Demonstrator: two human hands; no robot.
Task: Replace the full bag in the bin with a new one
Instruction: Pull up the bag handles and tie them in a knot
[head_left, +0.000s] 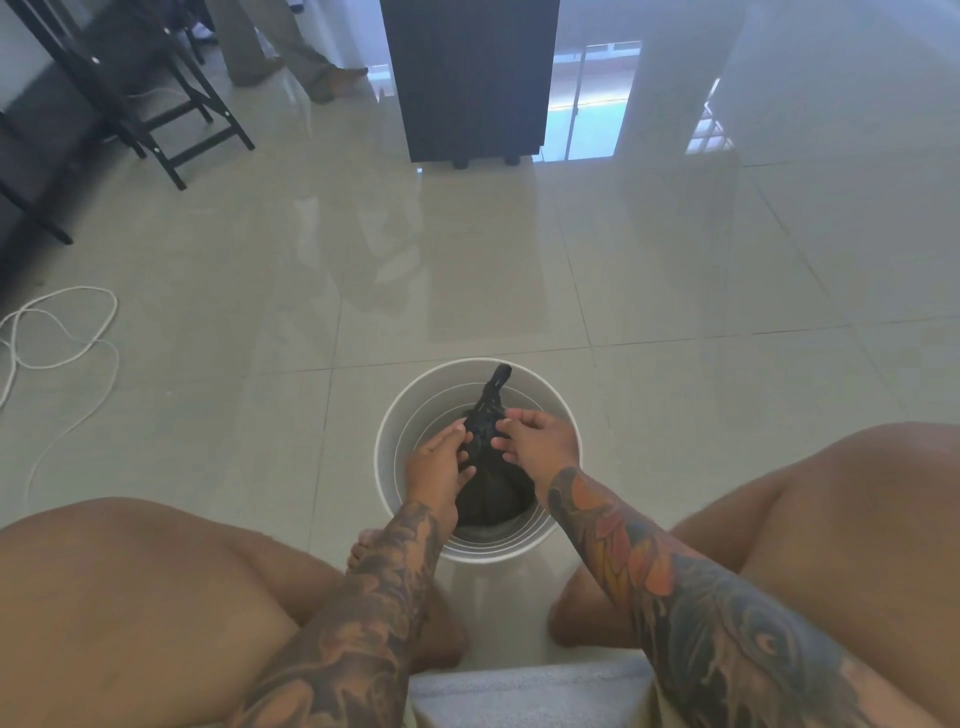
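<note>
A round white bin (563, 415) stands on the tiled floor between my knees. Inside it sits a black bag (493, 496), its gathered neck twisted into a tail (497, 384) that points up over the far rim. My left hand (439, 462) pinches the bag's neck from the left. From the right, my right hand (540, 441) pinches the same neck, fingers curled toward the left hand. Both hands are inside the bin's mouth, above the bag's bulging body.
A dark cabinet (475, 78) on feet stands on the floor straight ahead. Black chair legs (171, 114) and a person's legs (291, 57) are at the far left. A white cord (62, 343) loops on the floor to the left. I sit on a grey seat (524, 691).
</note>
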